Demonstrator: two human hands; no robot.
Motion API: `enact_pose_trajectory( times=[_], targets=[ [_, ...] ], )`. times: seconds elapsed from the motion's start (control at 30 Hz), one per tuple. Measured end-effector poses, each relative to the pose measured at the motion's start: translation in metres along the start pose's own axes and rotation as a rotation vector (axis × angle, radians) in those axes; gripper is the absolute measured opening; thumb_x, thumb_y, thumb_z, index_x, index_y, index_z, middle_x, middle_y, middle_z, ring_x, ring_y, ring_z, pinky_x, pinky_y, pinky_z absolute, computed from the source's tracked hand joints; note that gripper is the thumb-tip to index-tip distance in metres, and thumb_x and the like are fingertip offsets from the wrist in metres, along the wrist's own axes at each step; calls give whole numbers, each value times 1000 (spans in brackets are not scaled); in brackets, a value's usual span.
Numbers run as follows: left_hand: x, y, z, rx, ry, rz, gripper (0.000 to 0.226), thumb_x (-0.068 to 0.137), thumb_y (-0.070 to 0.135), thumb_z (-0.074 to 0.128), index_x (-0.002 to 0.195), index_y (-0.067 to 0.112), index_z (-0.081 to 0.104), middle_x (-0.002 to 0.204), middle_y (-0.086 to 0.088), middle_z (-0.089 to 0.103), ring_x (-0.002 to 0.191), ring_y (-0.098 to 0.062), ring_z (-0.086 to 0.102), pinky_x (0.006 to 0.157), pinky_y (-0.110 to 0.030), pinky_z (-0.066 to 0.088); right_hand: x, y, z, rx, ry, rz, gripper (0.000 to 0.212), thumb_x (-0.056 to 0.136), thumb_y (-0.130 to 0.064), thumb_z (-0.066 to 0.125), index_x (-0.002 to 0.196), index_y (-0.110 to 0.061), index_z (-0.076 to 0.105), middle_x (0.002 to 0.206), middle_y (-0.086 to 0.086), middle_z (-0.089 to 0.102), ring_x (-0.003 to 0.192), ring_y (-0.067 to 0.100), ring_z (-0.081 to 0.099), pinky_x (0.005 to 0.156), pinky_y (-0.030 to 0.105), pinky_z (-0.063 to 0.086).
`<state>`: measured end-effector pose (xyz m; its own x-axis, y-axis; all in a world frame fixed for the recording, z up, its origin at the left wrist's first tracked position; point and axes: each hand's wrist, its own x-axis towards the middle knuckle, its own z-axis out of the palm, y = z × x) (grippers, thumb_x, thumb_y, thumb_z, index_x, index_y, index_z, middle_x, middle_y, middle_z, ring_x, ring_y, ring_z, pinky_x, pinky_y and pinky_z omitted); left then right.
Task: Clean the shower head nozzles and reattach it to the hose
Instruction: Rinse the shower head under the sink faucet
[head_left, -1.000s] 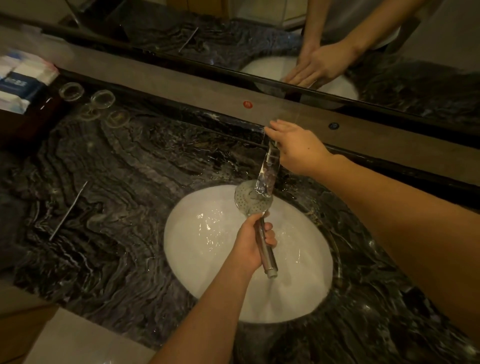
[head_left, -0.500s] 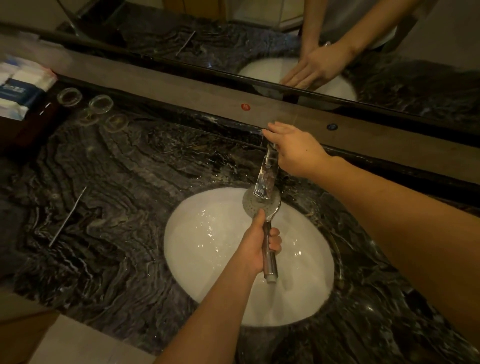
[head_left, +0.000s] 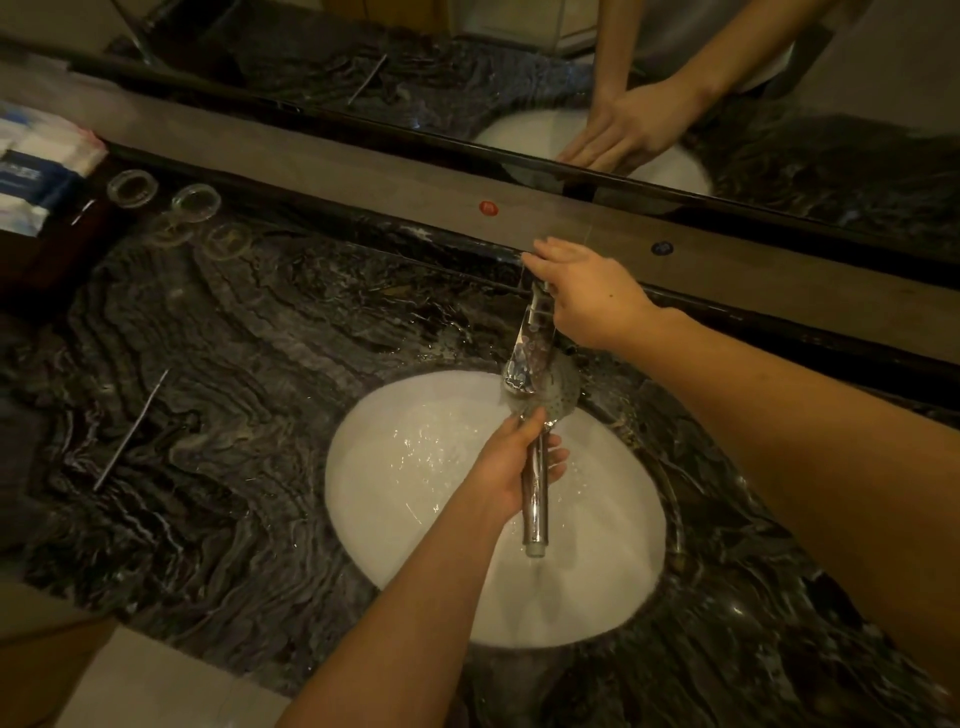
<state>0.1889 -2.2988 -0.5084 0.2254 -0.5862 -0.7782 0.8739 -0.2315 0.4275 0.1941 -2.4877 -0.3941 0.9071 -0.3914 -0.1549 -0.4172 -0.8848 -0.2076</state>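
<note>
Head view: my left hand (head_left: 511, 465) has its fingers wrapped round the shower head (head_left: 540, 447), face under the tap (head_left: 532, 345) over the sink (head_left: 395, 499). My right hand (head_left: 584, 296) rests on the tap; its grip is hidden. I judge rinsing in hand; the hose comes next.

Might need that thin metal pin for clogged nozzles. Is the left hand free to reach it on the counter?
Probably not yet: the left hand grips the shower head over the sink. The pin lies unobstructed.

Probably a hotel bathroom: white basin (head_left: 415, 519) in dark marble counter (head_left: 208, 415), wall mirror (head_left: 467, 88), faucet (head_left: 530, 348).
</note>
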Motion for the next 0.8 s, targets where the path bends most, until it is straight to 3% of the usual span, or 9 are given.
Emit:
enact_pose_trajectory(
  times=[0.17,0.27,0.37,0.47,0.6,0.73,0.8],
  targets=[
    [11,9,-1,-127,85,40,25,99,22,64,122,17,57,98,-9,72,89,-24,64,79,-37,53,0,1,1,-3,-10,0,66,96,-12,50,157,-21,26,165,1,20,152,19,14,118,49,28],
    [22,18,12,-262,122,71,31,100,7,56,125,24,55,109,-10,71,100,-29,64,85,-43,49,1,1,1,-12,-20,-12,67,95,-11,50,157,-19,26,165,2,21,152,21,15,118,48,29],
    [30,27,22,-417,116,109,26,102,9,54,119,27,59,115,-12,67,102,-32,65,84,-47,52,1,1,1,-17,-13,-12,67,96,-11,49,157,-20,25,165,2,20,152,20,14,119,44,27],
    [36,39,23,-535,100,128,31,103,19,55,135,22,56,119,-15,69,97,-30,69,76,-45,57,0,0,0,-17,-13,-4,67,96,-11,49,157,-21,25,165,1,20,152,19,14,118,44,26],
    [38,54,12,-584,82,174,35,104,24,53,139,25,50,127,-9,68,116,-33,66,72,-51,59,1,1,1,-24,-2,-9,67,96,-10,50,157,-21,25,165,1,21,152,19,15,119,44,27],
    [39,68,2,-610,96,232,38,105,22,53,143,22,47,116,-9,68,106,-32,68,101,-62,50,1,2,2,-24,-5,-10,70,94,-7,51,157,-21,25,165,0,19,152,18,13,119,47,28],
    [39,70,0,-587,113,221,36,105,21,54,141,21,50,109,-10,68,99,-29,69,105,-60,47,2,2,3,-29,-7,-6,70,94,-7,51,157,-22,25,165,0,19,152,18,13,119,46,28]
  ],
)
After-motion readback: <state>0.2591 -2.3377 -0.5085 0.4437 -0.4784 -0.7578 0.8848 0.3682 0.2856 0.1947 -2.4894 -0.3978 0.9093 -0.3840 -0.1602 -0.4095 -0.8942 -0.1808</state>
